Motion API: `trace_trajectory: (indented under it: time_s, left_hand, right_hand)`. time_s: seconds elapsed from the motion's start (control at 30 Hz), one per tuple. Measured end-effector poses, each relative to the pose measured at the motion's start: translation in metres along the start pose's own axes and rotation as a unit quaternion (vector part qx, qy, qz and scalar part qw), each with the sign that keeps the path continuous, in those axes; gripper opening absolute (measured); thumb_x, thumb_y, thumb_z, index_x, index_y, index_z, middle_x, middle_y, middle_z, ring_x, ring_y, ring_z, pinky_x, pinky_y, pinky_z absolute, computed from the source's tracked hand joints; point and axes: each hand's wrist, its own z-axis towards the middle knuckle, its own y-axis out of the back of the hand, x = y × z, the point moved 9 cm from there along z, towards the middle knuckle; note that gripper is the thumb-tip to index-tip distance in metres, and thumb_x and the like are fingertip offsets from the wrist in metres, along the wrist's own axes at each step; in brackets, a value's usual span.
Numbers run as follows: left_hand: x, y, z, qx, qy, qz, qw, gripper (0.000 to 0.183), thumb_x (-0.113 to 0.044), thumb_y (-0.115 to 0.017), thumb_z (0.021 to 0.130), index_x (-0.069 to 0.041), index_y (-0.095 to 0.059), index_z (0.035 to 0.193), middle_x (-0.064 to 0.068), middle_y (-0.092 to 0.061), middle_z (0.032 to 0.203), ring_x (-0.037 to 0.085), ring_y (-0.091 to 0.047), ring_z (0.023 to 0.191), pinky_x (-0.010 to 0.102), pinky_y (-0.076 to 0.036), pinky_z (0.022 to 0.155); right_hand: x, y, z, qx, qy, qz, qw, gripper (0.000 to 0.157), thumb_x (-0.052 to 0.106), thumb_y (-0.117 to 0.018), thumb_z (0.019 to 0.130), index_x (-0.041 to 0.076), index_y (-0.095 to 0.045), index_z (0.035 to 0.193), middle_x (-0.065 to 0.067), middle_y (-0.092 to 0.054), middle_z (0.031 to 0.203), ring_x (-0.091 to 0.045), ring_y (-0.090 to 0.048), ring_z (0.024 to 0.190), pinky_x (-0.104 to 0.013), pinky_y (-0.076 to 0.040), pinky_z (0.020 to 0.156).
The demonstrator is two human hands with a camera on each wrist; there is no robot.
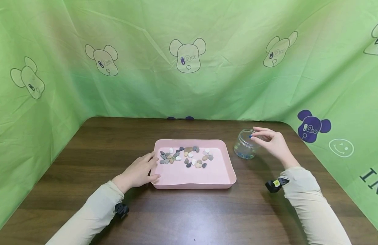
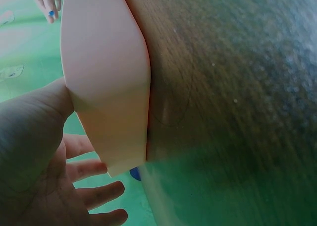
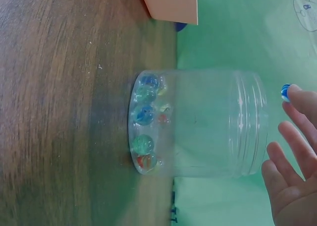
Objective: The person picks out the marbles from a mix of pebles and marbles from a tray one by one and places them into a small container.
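A blue marble [image 3: 285, 92] is pinched between the thumb and a fingertip of my right hand [image 1: 270, 143], just over the mouth of a clear jar [image 1: 245, 145]. Several glass marbles [image 3: 143, 115], blue, green and red-streaked, lie on the jar's bottom in the right wrist view. My left hand [image 1: 139, 172] rests on the left side of a pink tray [image 1: 195, 180], with the thumb over the rim and the fingers spread along the side. Small pebbles [image 1: 198, 165] in grey, white and tan lie in the tray, grouped toward its back half.
The brown wooden table [image 1: 189, 214] carries the tray at its middle and the jar to the tray's right. A green cloth [image 1: 189, 92] with bear-head prints hangs behind and along both sides of the table.
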Motion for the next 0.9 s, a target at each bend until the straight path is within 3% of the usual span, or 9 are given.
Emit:
trace_trajectory:
  time_s: [0.9]
  left_hand:
    - [0.001,-0.001,0.000,0.003,0.002,-0.002,1.0000,0.059,-0.032,-0.062,0.086,0.005,-0.049,0.130,0.027,-0.035,0.145,0.040,-0.038,0.133,0.059,-0.032,0.106]
  right_hand:
    - [-0.014,0.011,-0.005,-0.041,-0.023,-0.032,0.998,0.026,0.009,-0.071,0.081,-0.012,-0.066,0.097,0.035,-0.054,0.104,0.021,-0.051,0.097,0.001,-0.040,0.084]
